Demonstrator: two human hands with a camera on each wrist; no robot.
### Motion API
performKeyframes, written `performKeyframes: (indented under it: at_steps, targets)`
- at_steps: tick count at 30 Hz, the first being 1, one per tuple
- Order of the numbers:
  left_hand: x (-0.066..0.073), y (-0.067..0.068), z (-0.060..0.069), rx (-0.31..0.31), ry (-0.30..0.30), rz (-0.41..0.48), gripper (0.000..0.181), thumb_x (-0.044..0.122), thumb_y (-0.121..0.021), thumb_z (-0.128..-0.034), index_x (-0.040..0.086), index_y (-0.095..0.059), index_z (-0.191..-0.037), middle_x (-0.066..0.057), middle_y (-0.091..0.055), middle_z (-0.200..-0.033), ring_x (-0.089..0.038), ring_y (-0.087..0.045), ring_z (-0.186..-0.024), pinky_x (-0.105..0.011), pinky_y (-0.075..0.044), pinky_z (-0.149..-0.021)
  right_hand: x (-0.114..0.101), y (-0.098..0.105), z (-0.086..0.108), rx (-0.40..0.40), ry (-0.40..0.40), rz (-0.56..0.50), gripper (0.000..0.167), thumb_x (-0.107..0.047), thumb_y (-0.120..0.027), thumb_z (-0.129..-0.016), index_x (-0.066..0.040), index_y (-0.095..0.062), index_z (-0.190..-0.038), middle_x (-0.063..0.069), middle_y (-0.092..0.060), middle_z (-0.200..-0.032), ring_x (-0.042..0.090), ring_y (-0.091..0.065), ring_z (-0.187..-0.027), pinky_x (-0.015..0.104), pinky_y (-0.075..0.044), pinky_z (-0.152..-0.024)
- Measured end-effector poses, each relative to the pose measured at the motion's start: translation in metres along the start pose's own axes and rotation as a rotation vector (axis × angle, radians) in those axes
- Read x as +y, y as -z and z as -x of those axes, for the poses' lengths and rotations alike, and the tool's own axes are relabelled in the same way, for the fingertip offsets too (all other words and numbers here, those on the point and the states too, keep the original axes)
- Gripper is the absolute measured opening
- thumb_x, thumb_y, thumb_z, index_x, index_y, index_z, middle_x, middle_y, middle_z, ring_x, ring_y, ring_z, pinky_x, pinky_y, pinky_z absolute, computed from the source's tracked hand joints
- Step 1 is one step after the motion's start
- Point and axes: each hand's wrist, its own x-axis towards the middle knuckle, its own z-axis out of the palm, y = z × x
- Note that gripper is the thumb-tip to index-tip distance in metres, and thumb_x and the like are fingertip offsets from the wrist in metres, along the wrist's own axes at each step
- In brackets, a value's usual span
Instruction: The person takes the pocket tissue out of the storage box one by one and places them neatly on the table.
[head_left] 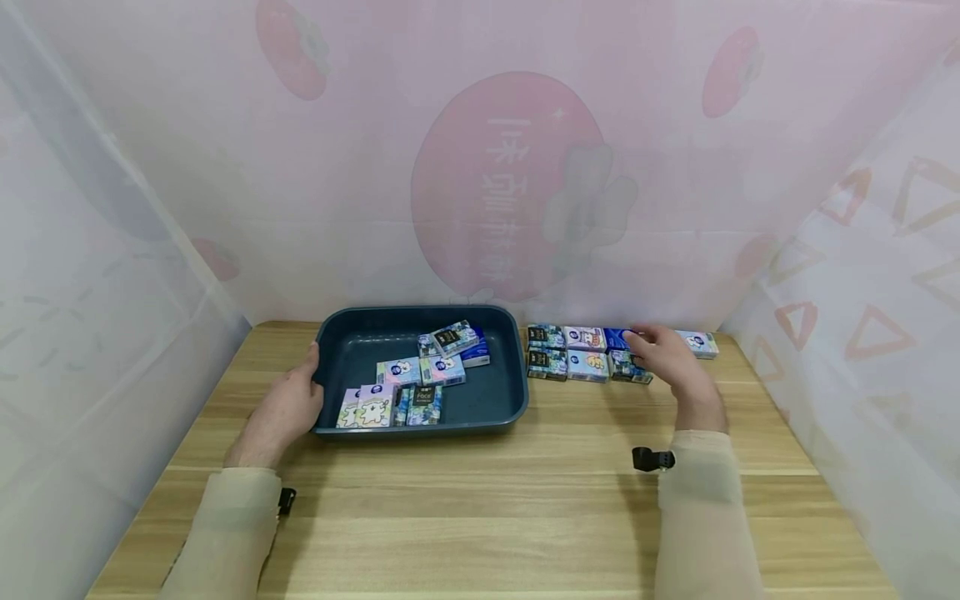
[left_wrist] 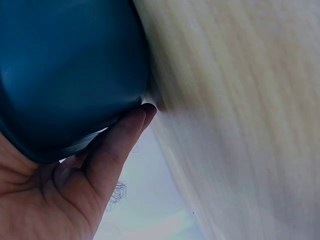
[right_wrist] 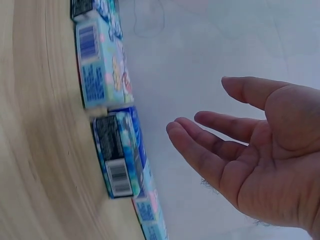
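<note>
A dark teal tray stands at the back left of the table, with several pocket tissue packs lying in it, some overlapping. My left hand grips its left side; in the left wrist view the fingers reach below the rim along the outer wall. Right of the tray, more tissue packs lie in two rows. Over the right end of these rows hovers my right hand, near a dark floral pack and a blue pack. In the right wrist view its fingers are spread and hold nothing.
The wooden table ends at a pale printed curtain behind, with similar sheets on both sides. A light patterned pack lies at the far right end of the back row.
</note>
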Motion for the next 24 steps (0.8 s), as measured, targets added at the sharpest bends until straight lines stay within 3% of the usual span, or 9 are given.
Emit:
performKeyframes:
  at_steps: [2,11,18,24]
  targets:
    - [0.0,0.0,0.0,0.001,-0.003,0.001,0.078,0.006,-0.045,-0.1156,-0.007,-0.012,-0.185,-0.035,-0.067,-0.115,-0.02,-0.049,-0.057,-0.038,-0.044,-0.058,-0.006,-0.005,-0.001,0.004,0.035,-0.012,0.072,-0.036,-0.047,-0.127,0.007,-0.03,-0.182,0.038,-0.041,-0.181,0.057,-0.053,-0.163,0.063,-0.049,-0.134]
    - [-0.001,0.001,0.0,-0.003,-0.018,0.011,0.078,0.006,-0.045,-0.1156,-0.007,-0.011,-0.185,-0.019,-0.058,-0.091,-0.02,-0.049,-0.058,-0.039,-0.044,-0.059,-0.036,-0.03,0.002,-0.005,0.118,0.003,0.069,-0.036,-0.051,-0.126,0.005,-0.036,-0.181,0.035,-0.053,-0.171,0.057,-0.062,-0.153,0.065,-0.051,-0.132]
    - [0.0,0.001,0.0,0.005,-0.017,0.006,0.078,0.006,-0.045,-0.1155,-0.008,-0.012,-0.185,-0.022,-0.061,-0.096,-0.02,-0.049,-0.057,-0.038,-0.044,-0.058,-0.05,-0.051,0.001,-0.025,0.158,0.014,0.065,-0.036,-0.053,-0.126,-0.003,-0.041,-0.181,0.03,-0.052,-0.175,0.054,-0.062,-0.154,0.067,-0.054,-0.128]
    - [0.001,0.0,0.001,0.006,-0.017,0.012,0.077,0.005,-0.045,-0.1154,-0.008,-0.013,-0.185,-0.014,-0.055,-0.087,-0.019,-0.048,-0.056,-0.038,-0.044,-0.057,-0.059,-0.069,-0.003,-0.031,0.175,0.033,0.061,-0.038,-0.054,-0.126,-0.009,-0.046,-0.179,0.025,-0.053,-0.178,0.049,-0.06,-0.16,0.067,-0.052,-0.129]
